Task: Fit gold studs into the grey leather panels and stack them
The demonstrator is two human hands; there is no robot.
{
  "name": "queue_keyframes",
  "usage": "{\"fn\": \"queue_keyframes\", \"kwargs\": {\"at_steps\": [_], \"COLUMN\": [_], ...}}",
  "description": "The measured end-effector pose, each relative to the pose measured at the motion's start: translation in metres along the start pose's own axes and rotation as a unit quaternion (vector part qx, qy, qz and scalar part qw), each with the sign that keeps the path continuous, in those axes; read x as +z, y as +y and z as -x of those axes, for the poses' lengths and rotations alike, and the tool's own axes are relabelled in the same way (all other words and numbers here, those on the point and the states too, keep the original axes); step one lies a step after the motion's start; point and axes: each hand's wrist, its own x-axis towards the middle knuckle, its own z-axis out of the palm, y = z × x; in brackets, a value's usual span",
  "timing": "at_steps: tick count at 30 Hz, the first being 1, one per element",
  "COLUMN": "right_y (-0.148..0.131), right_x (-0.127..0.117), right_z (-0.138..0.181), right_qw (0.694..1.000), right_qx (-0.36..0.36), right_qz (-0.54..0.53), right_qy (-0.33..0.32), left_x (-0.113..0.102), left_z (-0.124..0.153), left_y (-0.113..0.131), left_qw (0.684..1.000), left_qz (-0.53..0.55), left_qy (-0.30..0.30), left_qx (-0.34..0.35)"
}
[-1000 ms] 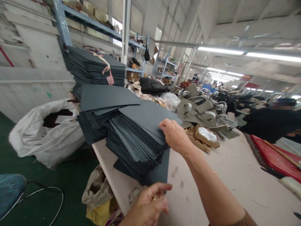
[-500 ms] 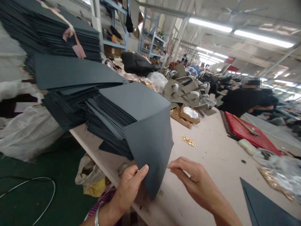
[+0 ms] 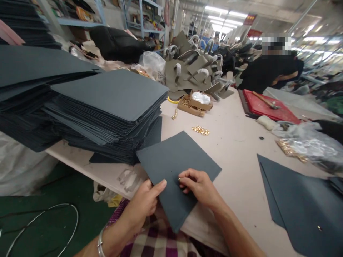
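Slate-grey panel (image 3: 174, 157), one, at six o'clock, is pinched along its eight-o'clock edge by left hand (image 3: 143, 200), while right hand (image 3: 198, 186) pinches apparently a small metal fitting (image 3: 179, 179) over it, seemingly for positioning, calling for exact alignment.

A pile of sheets (image 3: 112, 94) sits on the left of the counter (image 3: 230, 142). A loose sheet (image 3: 171, 153) is in front, left hand (image 3: 146, 200) at its edge, right hand (image 3: 197, 185) over it. Little pieces (image 3: 200, 130) lie behind it, then boxes (image 3: 190, 109). More sheets (image 3: 300, 203) lie right, with a hammer (image 3: 265, 100) on a pad (image 3: 285, 113) behind them
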Motion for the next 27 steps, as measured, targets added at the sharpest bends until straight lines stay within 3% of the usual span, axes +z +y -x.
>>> {"fn": "queue_keyframes", "kwargs": {"at_steps": [10,16,23,27], "right_y": [-0.013,-0.012,-0.009,-0.008], "right_x": [-0.008,-0.006,-0.006,-0.002], "right_z": [-0.041,-0.045,-0.045,-0.043], "right_qw": [0.995,0.994,0.994,0.997], "right_qx": [0.066,0.073,0.057,0.047], "right_qz": [-0.023,-0.021,-0.001,0.007], "right_qy": [-0.069,-0.073,-0.096,-0.061], "left_x": [0.000,-0.002,-0.004,-0.002], "left_z": [-0.021,-0.042,-0.040,-0.036], "left_y": [0.035,0.026,0.022,0.023], "left_qw": [0.996,0.997,0.998,0.998], "left_qz": [-0.059,-0.056,-0.037,-0.050], "left_qy": [-0.060,-0.015,-0.025,-0.014], "left_qx": [0.006,-0.048,-0.042,-0.025]}}
